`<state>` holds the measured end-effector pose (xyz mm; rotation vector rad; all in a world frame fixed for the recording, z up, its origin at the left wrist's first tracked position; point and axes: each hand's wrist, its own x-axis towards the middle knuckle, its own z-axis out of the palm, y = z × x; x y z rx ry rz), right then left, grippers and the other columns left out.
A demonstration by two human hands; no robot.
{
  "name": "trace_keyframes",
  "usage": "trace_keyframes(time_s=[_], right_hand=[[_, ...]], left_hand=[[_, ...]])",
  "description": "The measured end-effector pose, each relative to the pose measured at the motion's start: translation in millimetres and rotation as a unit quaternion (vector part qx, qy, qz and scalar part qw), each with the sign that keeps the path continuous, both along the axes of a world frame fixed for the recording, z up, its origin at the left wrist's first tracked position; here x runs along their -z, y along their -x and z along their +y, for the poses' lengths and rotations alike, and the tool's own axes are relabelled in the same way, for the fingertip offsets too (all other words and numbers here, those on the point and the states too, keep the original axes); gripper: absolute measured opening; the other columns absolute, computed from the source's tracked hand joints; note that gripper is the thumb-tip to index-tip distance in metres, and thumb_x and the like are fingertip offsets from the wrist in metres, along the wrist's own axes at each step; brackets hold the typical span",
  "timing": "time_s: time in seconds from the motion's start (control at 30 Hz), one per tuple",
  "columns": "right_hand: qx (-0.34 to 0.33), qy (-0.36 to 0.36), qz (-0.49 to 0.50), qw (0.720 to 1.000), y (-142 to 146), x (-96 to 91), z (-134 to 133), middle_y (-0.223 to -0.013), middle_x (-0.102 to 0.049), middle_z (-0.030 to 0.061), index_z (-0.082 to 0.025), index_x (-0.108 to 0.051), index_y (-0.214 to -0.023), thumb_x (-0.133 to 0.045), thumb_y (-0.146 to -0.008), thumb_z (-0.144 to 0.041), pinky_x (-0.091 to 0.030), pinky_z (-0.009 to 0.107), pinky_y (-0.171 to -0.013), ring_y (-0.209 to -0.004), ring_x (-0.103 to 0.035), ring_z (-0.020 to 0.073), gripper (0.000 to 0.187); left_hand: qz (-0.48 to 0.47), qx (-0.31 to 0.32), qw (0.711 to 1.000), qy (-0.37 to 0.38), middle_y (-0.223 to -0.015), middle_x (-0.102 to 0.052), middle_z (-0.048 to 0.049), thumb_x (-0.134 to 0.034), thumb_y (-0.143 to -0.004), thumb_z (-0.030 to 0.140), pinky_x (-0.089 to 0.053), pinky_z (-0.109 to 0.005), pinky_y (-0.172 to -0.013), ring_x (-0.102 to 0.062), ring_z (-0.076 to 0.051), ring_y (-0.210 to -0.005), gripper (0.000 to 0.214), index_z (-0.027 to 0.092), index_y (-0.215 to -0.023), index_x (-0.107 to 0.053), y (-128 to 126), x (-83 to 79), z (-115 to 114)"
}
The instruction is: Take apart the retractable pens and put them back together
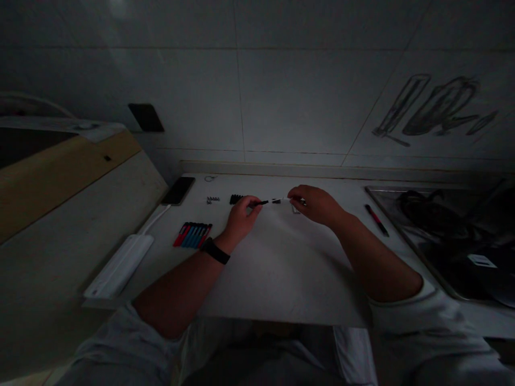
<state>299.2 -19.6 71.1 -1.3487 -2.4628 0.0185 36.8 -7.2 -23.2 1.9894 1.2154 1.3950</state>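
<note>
My left hand point(240, 219), with a dark band on its wrist, pinches a short black pen part point(262, 202) that points right. In my right hand point(316, 205), fingers closed, is a thin white pen refill point(282, 199); its left tip is close to the black part, and whether they touch I cannot tell. Red and blue pen barrels point(193, 235) lie in a row left of my left wrist. Several black pen pieces point(235, 199) lie just behind my left hand, partly hidden. Small metallic pieces point(213, 199) sit farther left. Small pale pieces point(295, 208) show under my right hand.
A red and black pen point(377, 220) lies at the right, beside a metal-rimmed stove or sink point(410, 252). At the left are a phone point(179, 191), a white power strip point(119, 266) and a large wood-edged box point(92, 187). A tiled wall point(293, 102) closes off the back.
</note>
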Motion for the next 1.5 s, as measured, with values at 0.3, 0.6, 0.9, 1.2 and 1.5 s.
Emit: trace_keyframes(time_s=[0.3,0.6,0.9,1.2,1.5], right_hand=[[-0.006,0.0,-0.021,1.0,12,7.1,-6,-0.103,-0.073,0.0087,-0.021,-0.072,-0.111,-0.055,-0.101,-0.026,-0.045,0.032,-0.079,-0.092,-0.066,0.0216,0.021],[-0.038,-0.009,-0.021,0.999,27,25.2,-9,-0.106,-0.073,0.01,-0.019,-0.072,-0.111,-0.056,-0.1,-0.024,-0.045,0.032,-0.084,-0.096,-0.066,0.0226,0.02],[-0.053,-0.038,-0.005,0.998,26,31.8,-6,-0.107,-0.072,0.0102,-0.018,-0.071,-0.112,-0.055,-0.102,-0.024,-0.044,0.033,-0.085,-0.095,-0.065,0.0228,0.02],[-0.053,-0.095,-0.028,0.994,27,34.2,-7,-0.108,-0.07,0.0117,-0.019,-0.072,-0.112,-0.056,-0.101,-0.02,-0.04,0.038,-0.088,-0.096,-0.061,0.0253,0.02],[-0.065,-0.099,-0.02,0.993,26,37.4,-7,-0.107,-0.07,0.0117,-0.019,-0.071,-0.112,-0.054,-0.102,-0.022,-0.038,0.037,-0.09,-0.097,-0.059,0.0253,0.02]], left_hand=[[0.036,0.024,0.999,-0.014,-0.102,-0.072,-0.0046,-0.07,-0.092,0.016,-0.055,-0.038,-0.092,-0.067,-0.019,-0.096,0.012,0.021,-0.103,-0.069,-1,-7.3,-5],[0.065,0.043,0.997,-0.025,-0.101,-0.072,-0.0044,-0.07,-0.093,0.018,-0.054,-0.037,-0.092,-0.067,-0.02,-0.097,0.009,0.021,-0.102,-0.07,-1,-9.6,-7],[0.069,0.043,0.997,0.005,-0.1,-0.074,-0.0045,-0.069,-0.094,0.021,-0.055,-0.038,-0.092,-0.069,-0.02,-0.095,0.004,0.021,-0.098,-0.072,-3,-7.8,-7],[0.091,0.053,0.994,0.034,-0.087,-0.074,-0.0035,-0.059,-0.101,0.031,-0.055,-0.036,-0.082,-0.069,-0.021,-0.085,0.022,0.022,-0.085,-0.072,-3,-11.1,-9],[0.056,0.065,0.996,0.031,-0.098,-0.073,-0.0044,-0.072,-0.092,0.023,-0.055,-0.037,-0.09,-0.069,-0.02,-0.094,0.005,0.021,-0.096,-0.07,-3,-6.8,-8]])
